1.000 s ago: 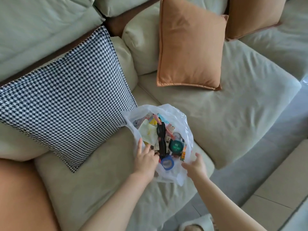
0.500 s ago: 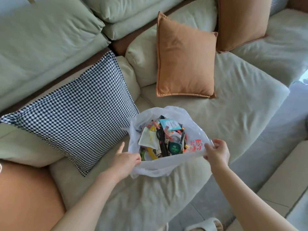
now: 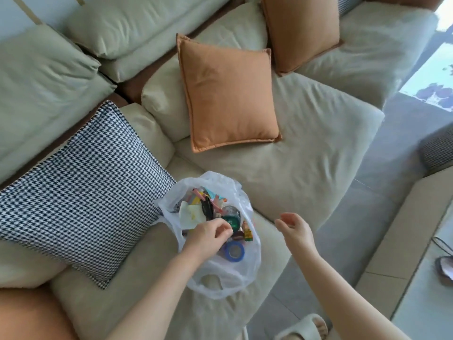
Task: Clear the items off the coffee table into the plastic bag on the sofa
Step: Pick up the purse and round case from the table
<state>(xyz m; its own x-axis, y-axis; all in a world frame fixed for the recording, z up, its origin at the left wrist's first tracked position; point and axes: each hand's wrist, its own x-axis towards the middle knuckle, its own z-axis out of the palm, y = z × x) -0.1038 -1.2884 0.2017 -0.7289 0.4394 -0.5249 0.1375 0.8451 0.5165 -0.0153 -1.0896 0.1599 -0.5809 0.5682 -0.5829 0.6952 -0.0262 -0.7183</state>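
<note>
Plastic bag [image 3: 230, 283] at sofa [image 3: 306, 168] front edge: thin, limp, slippery; lift by handle loops. Left hand [image 3: 208, 235] grip curled inside, hold unclear; right hand [image 3: 293, 229] grip apart, empty.

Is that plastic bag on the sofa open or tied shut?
Open. The plastic bag gapes upward, showing blue tape roll and other items inside; left hand reaches in.

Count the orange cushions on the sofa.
2 for certain. One orange cushion leans against the sofa back, centre of view; another stands behind it to the right, top cut off. An orange shape at bottom left may be a third, too cropped to tell.
</note>
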